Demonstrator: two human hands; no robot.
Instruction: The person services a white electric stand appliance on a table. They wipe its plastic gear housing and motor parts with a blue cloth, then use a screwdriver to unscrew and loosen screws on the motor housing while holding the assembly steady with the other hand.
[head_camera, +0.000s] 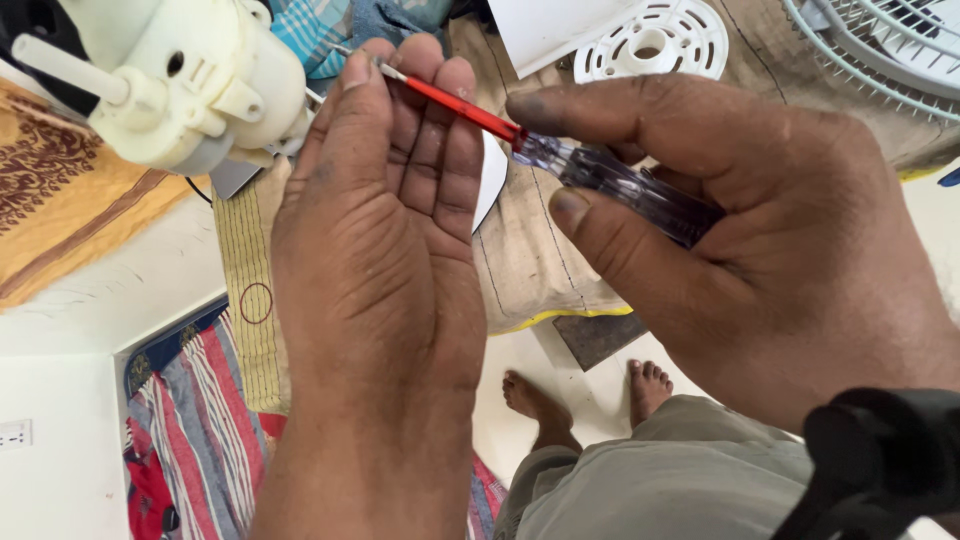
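Observation:
My right hand (790, 260) grips a screwdriver (610, 180) by its clear handle, thumb and forefinger near the collar. Its red-sleeved shaft (460, 108) runs up and left, and the metal tip passes behind my left fingertips. My left hand (385, 260) is raised palm toward me, fingers together, touching the shaft near its tip. Just left of it sits a cream plastic fan motor housing (190, 80) with a protruding shaft (65, 68). Whether the tip touches the housing is hidden.
A white round slotted plastic part (650, 40) and a fan grille (880, 45) lie at the top right on brown sacking (530, 260). Striped cloth (200, 430) lies lower left, patterned orange cloth (60, 200) at left. My bare feet (590, 390) stand on the white floor.

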